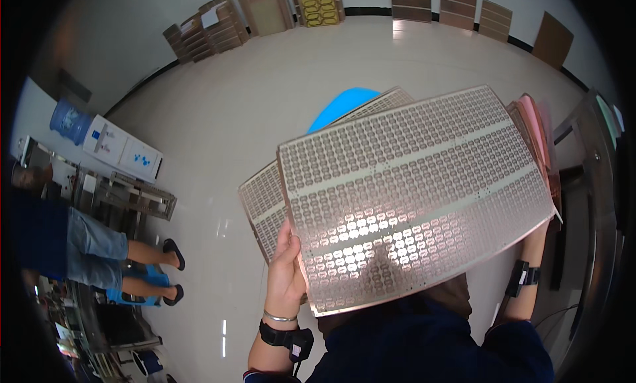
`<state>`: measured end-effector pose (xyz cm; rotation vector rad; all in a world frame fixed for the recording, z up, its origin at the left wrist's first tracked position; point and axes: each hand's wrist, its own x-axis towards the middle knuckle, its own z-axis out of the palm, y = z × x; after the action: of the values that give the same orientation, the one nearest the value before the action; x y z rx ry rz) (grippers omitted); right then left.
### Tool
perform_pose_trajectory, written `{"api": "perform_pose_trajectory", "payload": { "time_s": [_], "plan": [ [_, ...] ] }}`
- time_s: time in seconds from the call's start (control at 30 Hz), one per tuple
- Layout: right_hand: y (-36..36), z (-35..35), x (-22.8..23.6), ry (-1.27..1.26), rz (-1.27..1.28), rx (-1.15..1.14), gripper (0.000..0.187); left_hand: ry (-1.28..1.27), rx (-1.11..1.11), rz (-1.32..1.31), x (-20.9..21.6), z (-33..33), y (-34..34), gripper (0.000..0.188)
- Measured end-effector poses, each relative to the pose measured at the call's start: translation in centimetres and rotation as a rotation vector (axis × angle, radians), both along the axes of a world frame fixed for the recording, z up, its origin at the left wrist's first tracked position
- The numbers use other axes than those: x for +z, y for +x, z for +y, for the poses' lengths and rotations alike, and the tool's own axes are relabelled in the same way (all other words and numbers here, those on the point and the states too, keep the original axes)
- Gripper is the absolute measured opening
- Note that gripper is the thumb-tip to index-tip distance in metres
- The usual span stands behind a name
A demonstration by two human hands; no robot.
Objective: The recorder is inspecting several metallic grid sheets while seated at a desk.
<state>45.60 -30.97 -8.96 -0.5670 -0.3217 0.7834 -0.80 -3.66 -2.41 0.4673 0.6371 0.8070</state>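
A large copper-coloured circuit board panel (pixel 411 177) with rows of small oval patterns is held up tilted in front of me, its face catching bright reflections. My left hand (pixel 286 264) grips its lower left edge, the thumb over the front and the fingers mostly behind. At the lower right corner, my right hand (pixel 539 229) holds the panel's edge; its fingers are largely hidden behind the board. A second patterned panel (pixel 260 194) shows from beneath, turned at another angle. Beyond its top edge appears a rounded blue object (pixel 341 106), mostly covered.
Pink sheets (pixel 532 128) and copper-coloured boards stand beside a dark metal frame (pixel 593 158) at right. To the left, a person (pixel 99 250) stands near a water dispenser (pixel 122 148) and a metal rack (pixel 142 194). Several panels (pixel 268 10) lean along the far wall.
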Motion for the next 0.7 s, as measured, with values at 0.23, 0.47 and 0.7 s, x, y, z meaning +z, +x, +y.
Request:
{"api": "perform_pose_trajectory", "payload": {
  "time_s": [0.23, 0.47, 0.7],
  "plan": [
    [0.2, -2.2, -1.9, -0.138, -0.086, -0.089, 0.050, 0.183, 0.093, 0.107, 2.0, 0.4, 0.2, 0.045],
    [-1.5, -0.4, -1.0, -0.292, -0.120, -0.102, 0.052, 0.382, 0.156, 0.202, 1.2, 1.0, -0.8, 0.048],
    [-4.9, 2.1, 3.8, -0.559, -0.519, 0.039, 0.048, 0.548, 0.250, 0.261, 0.4, 2.6, -3.0, 0.052]
  ]
}}
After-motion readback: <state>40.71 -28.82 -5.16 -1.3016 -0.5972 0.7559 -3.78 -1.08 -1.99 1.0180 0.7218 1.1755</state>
